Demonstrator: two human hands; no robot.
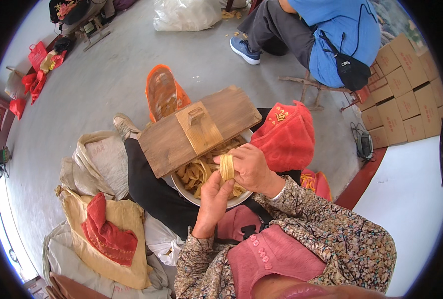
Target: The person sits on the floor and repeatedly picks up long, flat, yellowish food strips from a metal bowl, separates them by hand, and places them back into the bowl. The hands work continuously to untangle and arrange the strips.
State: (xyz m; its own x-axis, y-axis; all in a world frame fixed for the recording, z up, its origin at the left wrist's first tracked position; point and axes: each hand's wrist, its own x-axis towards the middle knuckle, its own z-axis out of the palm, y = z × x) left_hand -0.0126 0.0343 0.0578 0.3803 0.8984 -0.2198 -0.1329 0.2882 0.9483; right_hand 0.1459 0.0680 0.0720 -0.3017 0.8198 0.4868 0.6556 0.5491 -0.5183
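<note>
Both of my hands meet over a pale basin (185,195) in my lap. Between their fingers is a flat yellow strip wound into a small bundle (227,167). My right hand (255,168) grips it from the right side, fingers curled round it. From below left, my left hand (213,199) pinches it with the thumb and fingers. More yellow strips (192,175) lie loose and curled in the basin; their material is unclear. Covering the basin's far side is a slanted wooden board (161,143) with a lighter wooden block (200,130) fixed across its middle.
A red towel (289,137) with yellow bits covers my right knee. Beyond the board stands an open orange bag (164,89). Sacks (104,162) and a red cloth (109,234) lie at my left. A seated person in blue (331,30) is far right, near stacked cartons (403,94).
</note>
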